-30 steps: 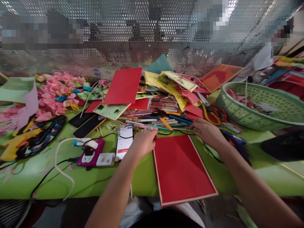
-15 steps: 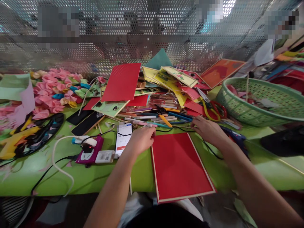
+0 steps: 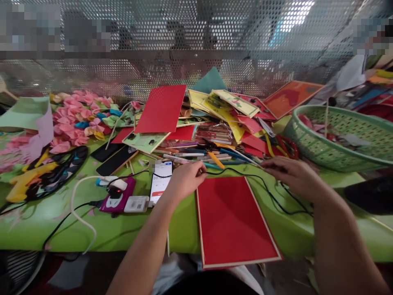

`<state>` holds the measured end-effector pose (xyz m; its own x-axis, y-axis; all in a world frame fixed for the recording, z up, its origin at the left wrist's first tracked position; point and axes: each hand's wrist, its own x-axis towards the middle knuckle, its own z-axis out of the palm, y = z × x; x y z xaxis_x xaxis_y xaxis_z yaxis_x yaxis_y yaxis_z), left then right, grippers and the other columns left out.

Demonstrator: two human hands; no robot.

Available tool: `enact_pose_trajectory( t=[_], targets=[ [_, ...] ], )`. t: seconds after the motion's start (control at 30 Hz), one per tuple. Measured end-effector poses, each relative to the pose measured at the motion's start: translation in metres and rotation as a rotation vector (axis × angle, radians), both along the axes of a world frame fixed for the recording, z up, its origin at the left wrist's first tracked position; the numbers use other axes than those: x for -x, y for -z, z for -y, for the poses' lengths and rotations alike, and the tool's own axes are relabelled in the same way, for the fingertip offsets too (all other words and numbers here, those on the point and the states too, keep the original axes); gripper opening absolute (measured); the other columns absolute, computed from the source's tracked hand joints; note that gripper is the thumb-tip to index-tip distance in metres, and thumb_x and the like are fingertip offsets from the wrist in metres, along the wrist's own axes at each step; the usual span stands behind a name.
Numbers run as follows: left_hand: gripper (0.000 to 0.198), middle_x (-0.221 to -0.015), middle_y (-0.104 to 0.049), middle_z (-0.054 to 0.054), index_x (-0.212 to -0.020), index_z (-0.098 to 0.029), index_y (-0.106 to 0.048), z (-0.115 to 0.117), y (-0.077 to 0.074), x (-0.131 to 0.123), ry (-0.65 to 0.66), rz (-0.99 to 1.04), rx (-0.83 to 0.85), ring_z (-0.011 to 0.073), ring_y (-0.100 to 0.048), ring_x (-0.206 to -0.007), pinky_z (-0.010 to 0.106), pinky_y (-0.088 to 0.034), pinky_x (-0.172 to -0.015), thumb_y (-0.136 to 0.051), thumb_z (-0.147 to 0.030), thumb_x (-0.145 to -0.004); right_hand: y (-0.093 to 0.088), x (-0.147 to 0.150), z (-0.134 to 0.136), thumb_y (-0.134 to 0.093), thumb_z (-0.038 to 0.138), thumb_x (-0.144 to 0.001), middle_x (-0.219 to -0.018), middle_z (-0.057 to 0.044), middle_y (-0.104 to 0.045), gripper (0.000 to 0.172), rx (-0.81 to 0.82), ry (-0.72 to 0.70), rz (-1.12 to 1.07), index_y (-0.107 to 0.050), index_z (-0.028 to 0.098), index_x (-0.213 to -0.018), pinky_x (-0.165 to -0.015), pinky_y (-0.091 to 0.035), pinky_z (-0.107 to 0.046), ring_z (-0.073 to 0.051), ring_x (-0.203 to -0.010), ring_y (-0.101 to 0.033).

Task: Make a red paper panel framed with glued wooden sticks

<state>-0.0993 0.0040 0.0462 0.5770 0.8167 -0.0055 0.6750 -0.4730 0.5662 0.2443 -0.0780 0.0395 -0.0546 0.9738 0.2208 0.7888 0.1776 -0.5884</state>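
A red card [image 3: 236, 221] with a pale border lies in front of me, its near end reaching past the table's edge. At its far left corner is my left hand [image 3: 189, 178], its fingers curled together beside a black cable [image 3: 251, 175]. Whatever those fingers hold, if anything, is hidden. Farther right, my right hand [image 3: 291, 176] pinches the near end of a thin pale stick [image 3: 245, 157]. That stick slants away over a heap of pens [image 3: 202, 155]. A lit phone [image 3: 161, 184] lies just left of my left hand.
Behind the pens is a pile of coloured cards [image 3: 161, 108]. A green basket [image 3: 344, 152] stands at the right, with red-handled scissors [image 3: 288, 146] beside it. At the left are pink paper flowers [image 3: 76, 110], a yellow glue gun [image 3: 29, 180] and a purple power strip [image 3: 118, 198] with cables.
My right hand has drawn back to the right from the pens, and a thin stick now shows in its fingers. My left hand has barely moved. The view has shifted slightly.
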Motion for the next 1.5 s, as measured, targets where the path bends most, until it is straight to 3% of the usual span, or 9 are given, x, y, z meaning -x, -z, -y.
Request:
enact_pose_trajectory(
  t=[0.1, 0.27, 0.6, 0.73, 0.87, 1.0, 1.13, 1.37, 1.5],
  targets=[
    [0.015, -0.105, -0.078, 0.003, -0.105, -0.023, -0.071, 0.002, 0.003, -0.005, 0.032, 0.187, 0.069, 0.0194, -0.071, -0.095, 0.031, -0.052, -0.082, -0.058, -0.026, -0.098, 0.000, 0.027, -0.002, -0.077, 0.066, -0.078, -0.067, 0.000, -0.066, 0.043, 0.068, 0.045, -0.364, -0.070, 0.025, -0.088, -0.051, -0.053, -0.030, -0.017, -0.055, -0.061],
    [0.023, -0.118, -0.078, 0.003, -0.116, -0.024, -0.072, 0.010, 0.005, -0.014, 0.172, 0.455, 0.252, 0.0161, -0.071, -0.107, 0.029, -0.053, -0.092, -0.055, -0.027, -0.100, 0.003, 0.081, -0.004, -0.086, 0.055, -0.073, -0.067, 0.003, -0.063, 0.038, 0.160, 0.016, -0.784, -0.067, 0.023, -0.082, -0.049, -0.052, -0.026, -0.012, -0.052, -0.058],
    [0.012, -0.094, -0.078, 0.002, -0.099, -0.022, -0.076, 0.013, 0.009, -0.022, 0.176, 0.300, 0.194, 0.0164, -0.069, -0.084, 0.029, -0.052, -0.076, -0.071, -0.024, -0.088, 0.020, 0.105, -0.003, -0.087, 0.044, -0.077, -0.076, 0.000, -0.068, 0.026, 0.101, -0.046, -0.841, -0.071, 0.023, -0.078, -0.051, -0.046, -0.023, -0.012, -0.061, -0.055],
    [0.011, -0.095, -0.077, 0.002, -0.094, -0.022, -0.075, 0.012, 0.006, -0.020, 0.181, 0.204, 0.110, 0.0180, -0.070, -0.087, 0.031, -0.051, -0.078, -0.067, -0.017, -0.088, 0.013, 0.095, -0.002, -0.087, 0.038, -0.078, -0.089, 0.000, -0.073, 0.025, 0.050, -0.021, -0.799, -0.074, 0.026, -0.096, -0.060, -0.050, -0.023, -0.012, -0.068, -0.060],
    [0.014, -0.095, -0.076, 0.004, -0.089, -0.021, -0.074, 0.007, 0.002, -0.013, 0.176, 0.083, -0.023, 0.0202, -0.068, -0.091, 0.033, -0.050, -0.082, -0.062, -0.014, -0.088, 0.002, 0.063, 0.001, -0.085, 0.035, -0.081, -0.112, -0.002, -0.073, 0.051, -0.239, 0.162, -0.672, -0.066, 0.031, -0.127, -0.077, -0.054, -0.029, -0.016, -0.085, -0.064],
    [0.013, -0.098, -0.076, 0.004, -0.090, -0.022, -0.074, 0.004, 0.004, -0.010, 0.187, 0.008, -0.051, 0.0210, -0.068, -0.093, 0.033, -0.050, -0.082, -0.062, -0.016, -0.090, -0.002, 0.032, 0.004, -0.075, 0.036, -0.090, -0.097, -0.004, -0.074, 0.015, -0.333, 0.141, -0.133, -0.077, 0.028, -0.103, -0.086, -0.052, -0.037, -0.020, -0.086, -0.067],
    [0.014, -0.097, -0.077, 0.004, -0.092, -0.022, -0.076, 0.003, 0.011, -0.012, 0.177, 0.013, -0.002, 0.0212, -0.069, -0.091, 0.033, -0.050, -0.080, -0.063, -0.018, -0.091, -0.003, 0.023, 0.002, -0.065, 0.041, -0.097, -0.094, -0.007, -0.074, 0.020, -0.325, -0.092, 0.197, -0.080, 0.028, -0.093, -0.084, -0.052, -0.040, -0.024, -0.090, -0.068],
    [0.015, -0.107, -0.080, 0.005, -0.098, -0.022, -0.079, -0.005, 0.007, 0.002, 0.077, 0.169, 0.091, 0.0194, -0.072, -0.097, 0.033, -0.052, -0.091, -0.064, -0.021, -0.093, 0.007, 0.018, -0.004, -0.052, 0.043, -0.102, -0.096, -0.008, -0.076, 0.031, -0.176, -0.220, 0.301, -0.077, 0.026, -0.092, -0.082, -0.051, -0.039, -0.024, -0.090, -0.069],
    [0.016, -0.111, -0.081, 0.005, -0.099, -0.021, -0.077, -0.008, 0.001, 0.013, -0.064, 0.263, 0.135, 0.0167, -0.072, -0.086, 0.030, -0.055, -0.081, -0.062, -0.026, -0.096, 0.014, 0.012, -0.008, -0.052, 0.044, -0.102, -0.095, -0.007, -0.076, 0.031, -0.194, -0.252, 0.288, -0.076, 0.026, -0.093, -0.082, -0.051, -0.038, -0.025, -0.091, -0.070]
  ],
)
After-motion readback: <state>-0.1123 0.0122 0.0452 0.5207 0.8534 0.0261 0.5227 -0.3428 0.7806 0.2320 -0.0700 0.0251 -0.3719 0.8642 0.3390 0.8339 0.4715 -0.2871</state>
